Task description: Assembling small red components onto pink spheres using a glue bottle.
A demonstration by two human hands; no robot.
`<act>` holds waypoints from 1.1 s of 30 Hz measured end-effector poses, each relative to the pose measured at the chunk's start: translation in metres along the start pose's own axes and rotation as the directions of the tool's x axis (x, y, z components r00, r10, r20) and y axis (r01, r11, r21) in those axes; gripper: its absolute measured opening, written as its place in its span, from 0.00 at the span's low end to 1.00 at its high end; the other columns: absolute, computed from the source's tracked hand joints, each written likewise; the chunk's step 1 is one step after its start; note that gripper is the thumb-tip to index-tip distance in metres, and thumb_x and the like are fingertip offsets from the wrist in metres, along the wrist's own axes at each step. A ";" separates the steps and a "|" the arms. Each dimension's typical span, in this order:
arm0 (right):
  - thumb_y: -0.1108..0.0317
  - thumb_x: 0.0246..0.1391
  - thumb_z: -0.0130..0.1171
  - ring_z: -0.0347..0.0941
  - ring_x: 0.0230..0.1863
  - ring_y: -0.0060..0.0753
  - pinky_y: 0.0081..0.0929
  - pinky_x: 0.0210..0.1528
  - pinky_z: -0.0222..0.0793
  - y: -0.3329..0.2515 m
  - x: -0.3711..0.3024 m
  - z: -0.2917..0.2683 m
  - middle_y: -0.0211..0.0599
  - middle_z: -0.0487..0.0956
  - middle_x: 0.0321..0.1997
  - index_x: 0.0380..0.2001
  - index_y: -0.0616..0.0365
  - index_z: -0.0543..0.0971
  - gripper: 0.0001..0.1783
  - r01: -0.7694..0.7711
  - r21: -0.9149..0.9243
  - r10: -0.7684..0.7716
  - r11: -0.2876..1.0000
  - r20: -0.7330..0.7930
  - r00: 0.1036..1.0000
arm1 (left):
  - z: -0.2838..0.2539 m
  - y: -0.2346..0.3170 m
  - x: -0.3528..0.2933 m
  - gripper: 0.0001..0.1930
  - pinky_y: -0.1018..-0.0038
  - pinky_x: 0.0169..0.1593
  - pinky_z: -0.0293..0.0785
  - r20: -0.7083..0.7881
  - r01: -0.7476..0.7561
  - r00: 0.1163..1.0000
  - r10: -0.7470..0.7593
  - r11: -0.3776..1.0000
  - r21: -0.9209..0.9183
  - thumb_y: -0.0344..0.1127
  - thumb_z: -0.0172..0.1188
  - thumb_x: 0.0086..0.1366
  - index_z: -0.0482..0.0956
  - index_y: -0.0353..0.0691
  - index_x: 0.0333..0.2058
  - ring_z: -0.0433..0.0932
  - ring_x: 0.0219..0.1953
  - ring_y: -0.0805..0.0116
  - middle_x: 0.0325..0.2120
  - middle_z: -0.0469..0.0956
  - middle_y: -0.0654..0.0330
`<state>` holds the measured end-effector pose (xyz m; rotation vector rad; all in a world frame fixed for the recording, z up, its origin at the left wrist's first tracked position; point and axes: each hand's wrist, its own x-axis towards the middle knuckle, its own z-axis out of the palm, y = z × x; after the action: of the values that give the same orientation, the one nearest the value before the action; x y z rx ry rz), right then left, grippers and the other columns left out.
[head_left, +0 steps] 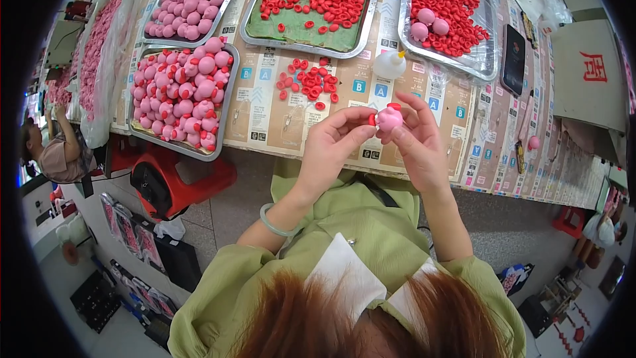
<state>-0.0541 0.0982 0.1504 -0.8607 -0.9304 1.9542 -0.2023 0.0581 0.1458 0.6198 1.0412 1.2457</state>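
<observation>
My right hand (423, 146) holds a small pink ball-shaped figure (389, 120) that has a red piece on its top. Between the thumb and fingertips of my left hand (336, 144) is a small red ring-like piece (372, 120), right beside the figure's left side; whether the two touch I cannot tell. Just beyond my hands stands a white squeeze bottle (389, 65) with a yellow tip. A loose heap of red pieces (310, 81) lies on the printed table covering, ahead of my left hand.
A tray (233, 86) at the left holds pink balls with red pieces. Behind it is another tray of plain pink balls (192, 1). Two more trays (361, 43) (489, 69) carry red pieces. A phone (513, 59) lies at the right; a red stool (179, 182) stands below the table's edge.
</observation>
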 end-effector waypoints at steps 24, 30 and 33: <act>0.73 0.39 0.59 0.66 0.37 0.26 0.20 0.40 0.61 -0.020 -0.005 0.001 0.37 0.71 0.39 0.41 0.64 0.69 0.21 0.423 -0.778 -0.391 0.465 0.248 0.887 | 0.004 0.003 -0.007 0.20 0.69 0.50 0.64 0.411 0.479 0.866 -0.284 0.706 -0.521 0.42 0.39 0.64 0.59 0.35 0.49 0.68 0.45 0.66 0.44 0.66 0.54; 0.72 0.35 0.61 0.68 0.37 0.31 0.23 0.41 0.63 -0.013 -0.008 0.013 0.38 0.72 0.38 0.39 0.62 0.71 0.22 0.279 -0.550 -0.302 0.787 0.052 0.952 | 0.004 -0.005 -0.007 0.22 0.65 0.54 0.58 0.479 0.521 0.840 -0.254 0.625 -0.582 0.46 0.37 0.64 0.61 0.35 0.48 0.65 0.49 0.63 0.46 0.65 0.51; 0.76 0.38 0.58 0.67 0.44 0.29 0.24 0.47 0.61 -0.019 -0.014 0.012 0.40 0.69 0.44 0.43 0.66 0.68 0.24 0.015 -0.520 -0.027 0.854 -0.015 1.000 | 0.013 0.002 -0.009 0.18 0.68 0.51 0.63 0.437 0.518 0.850 -0.293 0.614 -0.596 0.42 0.41 0.63 0.63 0.35 0.45 0.68 0.44 0.66 0.42 0.68 0.52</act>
<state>-0.0511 0.0904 0.1753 -1.1611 -1.4871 1.6848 -0.1918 0.0521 0.1557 -0.0493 0.3473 0.9794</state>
